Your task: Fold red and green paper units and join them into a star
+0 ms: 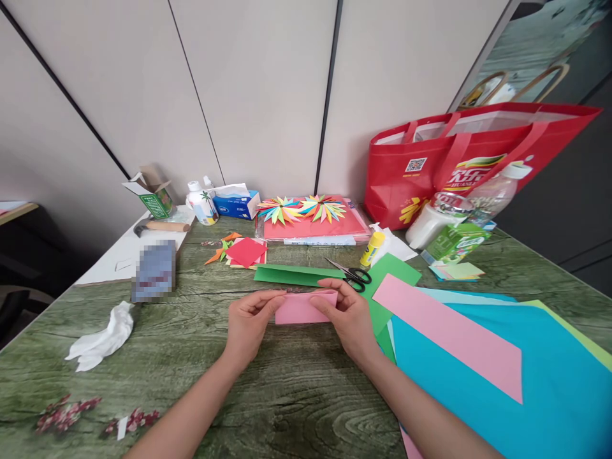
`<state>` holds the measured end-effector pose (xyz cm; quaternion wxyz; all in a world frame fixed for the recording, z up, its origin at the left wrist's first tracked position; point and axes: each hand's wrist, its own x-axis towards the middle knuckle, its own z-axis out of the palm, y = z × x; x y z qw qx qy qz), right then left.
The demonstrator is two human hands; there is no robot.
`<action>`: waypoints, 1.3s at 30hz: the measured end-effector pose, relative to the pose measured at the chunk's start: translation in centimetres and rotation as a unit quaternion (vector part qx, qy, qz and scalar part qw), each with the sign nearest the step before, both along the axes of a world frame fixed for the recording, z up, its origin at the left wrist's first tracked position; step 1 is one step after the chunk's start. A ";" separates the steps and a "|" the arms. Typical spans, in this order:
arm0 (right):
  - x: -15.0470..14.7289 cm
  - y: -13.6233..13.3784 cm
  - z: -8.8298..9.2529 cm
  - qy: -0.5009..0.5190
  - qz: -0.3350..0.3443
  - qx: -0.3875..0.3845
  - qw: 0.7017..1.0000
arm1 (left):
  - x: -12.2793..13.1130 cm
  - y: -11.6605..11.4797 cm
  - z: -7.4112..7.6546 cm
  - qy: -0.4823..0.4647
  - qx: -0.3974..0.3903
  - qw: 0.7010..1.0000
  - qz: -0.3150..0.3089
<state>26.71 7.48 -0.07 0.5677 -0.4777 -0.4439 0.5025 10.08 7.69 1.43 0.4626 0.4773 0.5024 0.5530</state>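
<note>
Between my two hands is a folded piece of pink paper (303, 311), held up a little in front of me. My left hand (248, 322) pinches its left end between thumb and fingers. At the right end, my right hand (351, 319) grips it, the thumb pressed on the near face. Just beyond lies a long folded strip of green paper (291, 275). Black-handled scissors (356, 275) rest beside the strip's right end. A flat pink paper strip (454, 338) lies on blue sheets (440, 382) to the right.
Folded paper stars (301, 209) sit on a red paper pack at the back. A yellow glue stick (372, 248) stands near a red bag (415, 172). At left are a crumpled tissue (102, 338), a wooden-handled tool (162, 226) and a blue tissue pack (236, 204).
</note>
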 end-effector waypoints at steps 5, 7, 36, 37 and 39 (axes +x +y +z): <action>0.1 0.3 -0.1 0.019 0.008 0.024 1.000 | -0.2 0.4 0.1 -0.050 0.003 0.999 0.021; 0.2 0.3 -0.1 0.015 0.009 0.038 0.999 | -0.2 0.4 0.0 -0.060 0.003 0.998 0.023; 1.8 1.6 0.0 -0.069 -0.027 0.024 0.997 | 0.2 0.4 -0.3 -0.062 -0.055 0.996 0.024; 1.8 1.7 -0.1 -0.053 -0.012 0.011 0.998 | 0.2 0.4 -0.3 -0.068 -0.058 0.996 0.027; 1.9 1.9 -0.1 -0.022 0.031 -0.024 0.999 | 0.1 0.4 -0.3 -0.074 -0.054 0.995 0.037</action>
